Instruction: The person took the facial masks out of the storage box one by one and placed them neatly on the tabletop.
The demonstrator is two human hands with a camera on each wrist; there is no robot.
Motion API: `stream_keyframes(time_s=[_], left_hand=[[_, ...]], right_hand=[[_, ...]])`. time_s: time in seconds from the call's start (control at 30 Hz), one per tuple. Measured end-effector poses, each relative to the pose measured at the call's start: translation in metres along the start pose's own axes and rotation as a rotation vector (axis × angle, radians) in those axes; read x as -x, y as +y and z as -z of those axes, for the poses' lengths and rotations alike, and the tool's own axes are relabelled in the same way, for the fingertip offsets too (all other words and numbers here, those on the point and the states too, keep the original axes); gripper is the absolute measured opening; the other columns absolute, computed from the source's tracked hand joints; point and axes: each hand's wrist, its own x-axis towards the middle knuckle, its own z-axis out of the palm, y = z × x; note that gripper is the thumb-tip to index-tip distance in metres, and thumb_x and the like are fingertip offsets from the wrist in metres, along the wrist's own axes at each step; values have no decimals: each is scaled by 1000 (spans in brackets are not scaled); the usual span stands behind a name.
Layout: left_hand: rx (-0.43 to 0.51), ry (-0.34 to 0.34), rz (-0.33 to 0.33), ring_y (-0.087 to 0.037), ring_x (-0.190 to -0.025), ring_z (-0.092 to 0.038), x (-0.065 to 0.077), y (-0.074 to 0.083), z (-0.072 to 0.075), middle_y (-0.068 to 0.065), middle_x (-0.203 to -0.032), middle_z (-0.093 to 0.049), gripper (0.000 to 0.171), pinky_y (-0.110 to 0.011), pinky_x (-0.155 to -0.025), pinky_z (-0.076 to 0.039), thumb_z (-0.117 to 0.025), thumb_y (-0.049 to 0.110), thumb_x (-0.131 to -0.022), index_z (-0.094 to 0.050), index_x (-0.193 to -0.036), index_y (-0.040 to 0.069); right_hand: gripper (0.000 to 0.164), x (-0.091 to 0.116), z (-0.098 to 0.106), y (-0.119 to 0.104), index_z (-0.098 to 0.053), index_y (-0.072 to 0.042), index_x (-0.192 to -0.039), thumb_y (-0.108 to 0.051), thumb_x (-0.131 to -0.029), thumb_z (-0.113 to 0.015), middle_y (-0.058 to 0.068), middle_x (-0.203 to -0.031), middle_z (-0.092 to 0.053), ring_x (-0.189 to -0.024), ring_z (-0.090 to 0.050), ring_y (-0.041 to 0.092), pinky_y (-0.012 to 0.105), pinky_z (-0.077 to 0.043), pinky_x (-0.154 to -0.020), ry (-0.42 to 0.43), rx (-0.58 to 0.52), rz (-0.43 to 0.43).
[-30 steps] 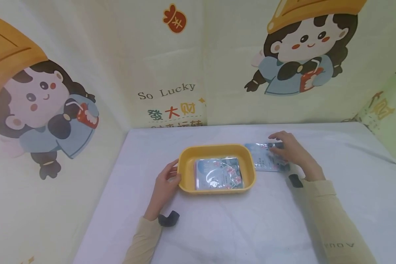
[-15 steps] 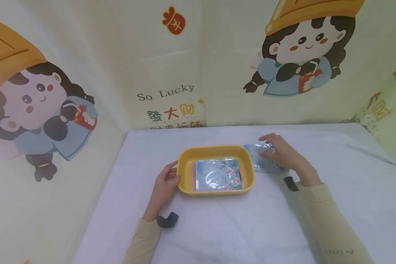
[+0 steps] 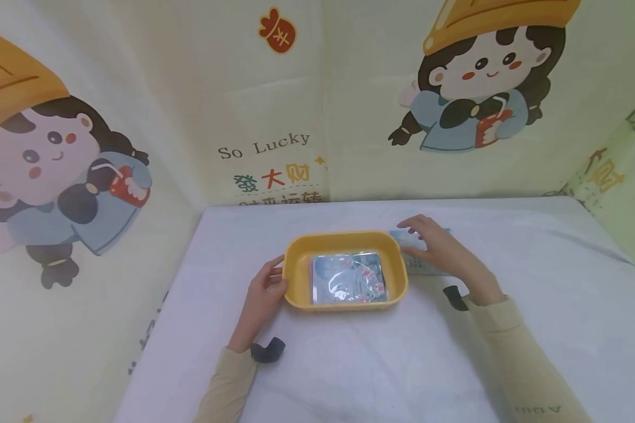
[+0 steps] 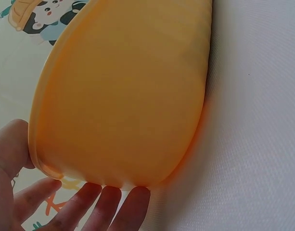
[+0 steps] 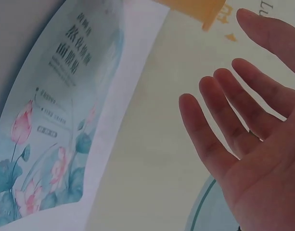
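Observation:
A yellow plastic tray [image 3: 292,267] stands on the table, and a light-blue foil sachet with pink lotus flowers [image 3: 349,279] lies inside it. My left hand [image 3: 261,299] rests on the tray's left end. In the left wrist view its fingertips touch the tray's outer wall [image 4: 123,96], with the thumb at the rim. My right hand [image 3: 439,247] hovers with spread fingers beside the tray's right rim. Beneath it, a face mask sachet [image 5: 60,110] with a similar lotus print lies flat on the table, partly hidden by the hand in the head view.
A white cloth covers the table [image 3: 381,364]. A cream backdrop [image 3: 360,170] with cartoon figures and lettering rises behind and along the sides. Inside the tray, a pinkish edge [image 3: 311,282] shows at the left of the sachet.
My right hand has moved left over the loose sachet to the tray's right rim. My left hand keeps its place on the tray, and both sachets lie where they were.

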Motion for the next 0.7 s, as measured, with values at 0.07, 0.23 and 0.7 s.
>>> stream_keyframes(time_s=[0.07,0.23,0.7], left_hand=[[5,-3,7,-27,-121,-58,1,1,1,-7,-131,-60,52,-42,-96,-55,-61,18,-93,-51,-142,30],[4,-10,28,-26,-122,-57,2,3,1,-6,-132,-59,52,-42,-97,-55,-60,19,-93,-49,-143,30],[-20,-5,17,-26,-122,-58,0,-1,3,-7,-132,-60,52,-41,-97,-55,-60,19,-93,-50,-143,29]], right_hand=[[54,1,-1,-4,-51,-6,-137,-20,-89,-73,18,-137,-51,-118,-54,37,53,-54,-94,15,7,20],[49,5,-5,-13,-53,-5,-134,-17,-90,-72,17,-136,-52,-116,-55,38,53,-54,-93,39,-1,75],[49,0,-27,-32,-56,-3,-132,-18,-89,-74,14,-132,-54,-124,-51,32,51,-47,-105,35,0,135]])
